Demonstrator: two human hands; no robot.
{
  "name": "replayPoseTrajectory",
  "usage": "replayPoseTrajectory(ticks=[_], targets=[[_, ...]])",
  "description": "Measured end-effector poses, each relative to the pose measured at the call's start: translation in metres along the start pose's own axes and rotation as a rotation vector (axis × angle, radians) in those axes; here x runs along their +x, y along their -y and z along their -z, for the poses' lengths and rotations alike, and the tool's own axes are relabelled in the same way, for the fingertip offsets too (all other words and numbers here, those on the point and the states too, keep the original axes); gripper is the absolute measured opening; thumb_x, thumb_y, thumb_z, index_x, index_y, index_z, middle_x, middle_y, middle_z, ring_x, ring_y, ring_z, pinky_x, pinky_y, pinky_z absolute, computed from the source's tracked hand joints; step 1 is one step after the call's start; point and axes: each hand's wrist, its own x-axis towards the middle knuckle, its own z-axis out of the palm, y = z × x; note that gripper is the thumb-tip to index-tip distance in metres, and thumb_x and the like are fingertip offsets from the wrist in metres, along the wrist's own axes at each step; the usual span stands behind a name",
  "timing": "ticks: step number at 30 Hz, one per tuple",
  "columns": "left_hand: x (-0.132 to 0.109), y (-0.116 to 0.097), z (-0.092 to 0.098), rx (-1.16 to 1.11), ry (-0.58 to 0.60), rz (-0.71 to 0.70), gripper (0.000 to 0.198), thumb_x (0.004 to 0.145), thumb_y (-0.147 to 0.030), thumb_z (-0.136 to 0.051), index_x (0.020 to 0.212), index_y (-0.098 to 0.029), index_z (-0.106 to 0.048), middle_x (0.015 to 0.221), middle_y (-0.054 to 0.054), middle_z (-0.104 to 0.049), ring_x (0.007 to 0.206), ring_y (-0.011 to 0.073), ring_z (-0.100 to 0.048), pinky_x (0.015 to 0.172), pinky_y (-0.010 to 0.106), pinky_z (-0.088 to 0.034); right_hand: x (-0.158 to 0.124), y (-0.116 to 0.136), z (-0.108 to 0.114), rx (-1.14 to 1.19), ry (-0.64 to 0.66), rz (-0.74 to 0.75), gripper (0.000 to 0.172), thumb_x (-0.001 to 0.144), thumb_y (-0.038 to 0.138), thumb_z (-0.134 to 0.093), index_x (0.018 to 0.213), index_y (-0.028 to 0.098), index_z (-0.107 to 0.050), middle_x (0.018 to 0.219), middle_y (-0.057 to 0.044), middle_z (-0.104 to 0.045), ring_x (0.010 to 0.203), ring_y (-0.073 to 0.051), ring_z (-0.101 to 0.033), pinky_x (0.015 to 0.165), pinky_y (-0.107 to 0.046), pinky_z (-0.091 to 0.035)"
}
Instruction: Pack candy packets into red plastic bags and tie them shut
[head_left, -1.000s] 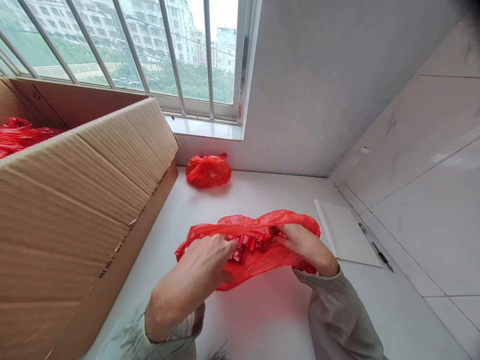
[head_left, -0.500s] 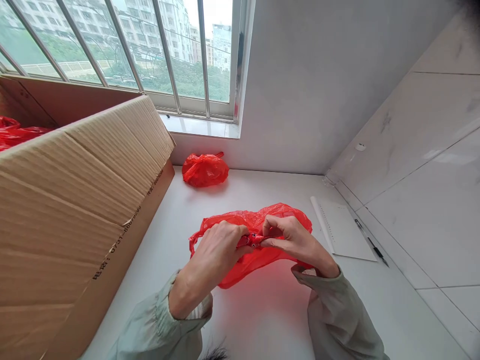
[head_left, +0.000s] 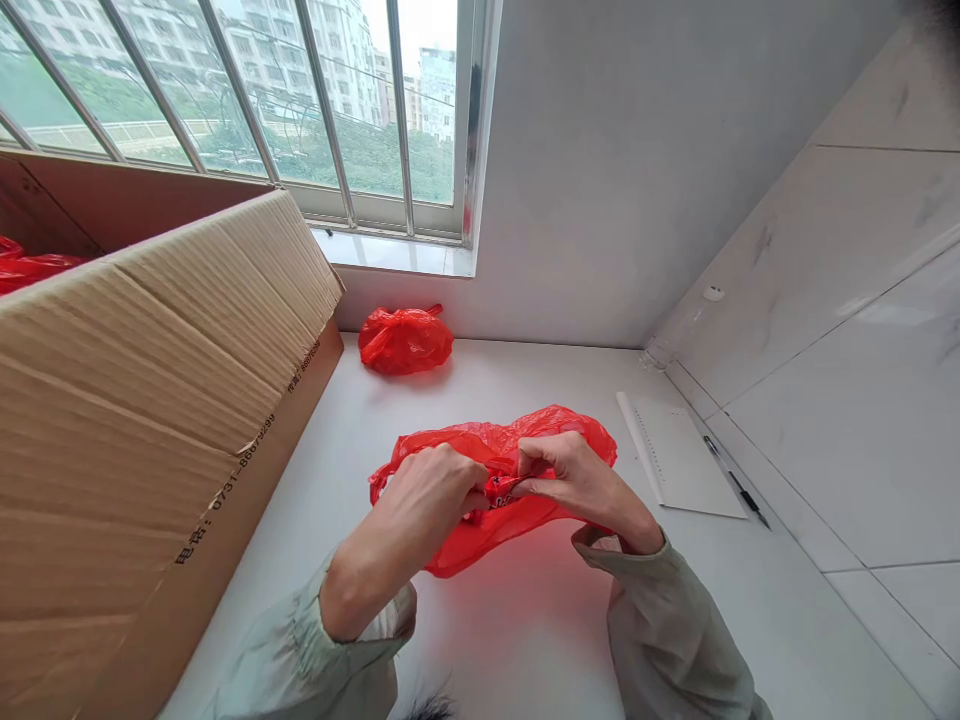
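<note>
A red plastic bag (head_left: 517, 530) lies spread out on the white table under both hands. Above its middle is a small glossy red item with white print (head_left: 501, 490); most of it is covered by fingers, so its kind is unclear. My left hand (head_left: 435, 490) is closed, its curled fingers and thumb gripping the item's left end. On the other end, the thumb and index finger of my right hand (head_left: 574, 480) pinch the item's edge. Both hands touch or hang just over the bag.
A knotted red plastic bag (head_left: 406, 342) sits at the back by the wall. Along the left stands a large cardboard box (head_left: 165, 370) with red bags inside. A notebook (head_left: 686, 460) and a black pen (head_left: 739, 485) lie on the right. A barred window (head_left: 360, 120) is behind.
My left hand's fingers have curled further around the small red item, and the thumb has drawn in. The right hand keeps its pinch. The whole view has shifted slightly.
</note>
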Motion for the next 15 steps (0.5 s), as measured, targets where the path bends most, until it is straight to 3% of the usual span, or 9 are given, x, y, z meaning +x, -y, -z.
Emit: replayPoseTrajectory(ticks=[4, 9, 12, 15], targets=[[0.002, 0.012, 0.012, 0.060, 0.039, -0.052, 0.031, 0.083, -0.017, -0.050, 0.052, -0.019, -0.046, 0.052, -0.002, -0.039, 0.052, 0.0123, -0.031, 0.054, 0.030, -0.020, 0.001, 0.001, 0.003, 0.046, 0.028, -0.041, 0.021, 0.079, 0.022, -0.068, 0.063, 0.018, -0.054, 0.063, 0.004, -0.060, 0.062, -0.011, -0.051, 0.058, -0.024, -0.036], [0.004, 0.028, 0.023, -0.070, 0.116, -0.148, 0.031, 0.085, -0.019, -0.053, 0.056, -0.018, -0.042, 0.054, -0.005, -0.037, 0.054, 0.0110, -0.028, 0.055, 0.027, -0.022, 0.004, 0.005, 0.003, 0.180, 0.069, -0.049, 0.024, 0.079, 0.025, -0.069, 0.062, 0.019, -0.053, 0.063, 0.003, -0.060, 0.063, -0.013, -0.055, 0.058, -0.025, -0.038], [0.004, 0.029, 0.022, -0.095, 0.054, -0.105, 0.034, 0.089, -0.025, -0.050, 0.057, -0.018, -0.039, 0.056, -0.005, -0.036, 0.056, 0.0111, -0.030, 0.054, 0.027, -0.023, 0.005, 0.002, 0.002, 0.267, 0.053, -0.103, 0.024, 0.079, 0.025, -0.068, 0.063, 0.019, -0.051, 0.065, 0.003, -0.059, 0.066, -0.014, -0.060, 0.060, -0.026, -0.042], [0.002, 0.027, 0.019, -0.158, -0.015, -0.065, 0.028, 0.092, -0.033, -0.049, 0.068, -0.020, -0.046, 0.066, -0.005, -0.051, 0.061, 0.0110, -0.042, 0.057, 0.024, -0.028, 0.006, -0.001, 0.003, 0.357, 0.026, -0.171, 0.021, 0.079, 0.025, -0.068, 0.067, 0.019, -0.051, 0.066, 0.003, -0.060, 0.068, -0.015, -0.063, 0.061, -0.027, -0.045]])
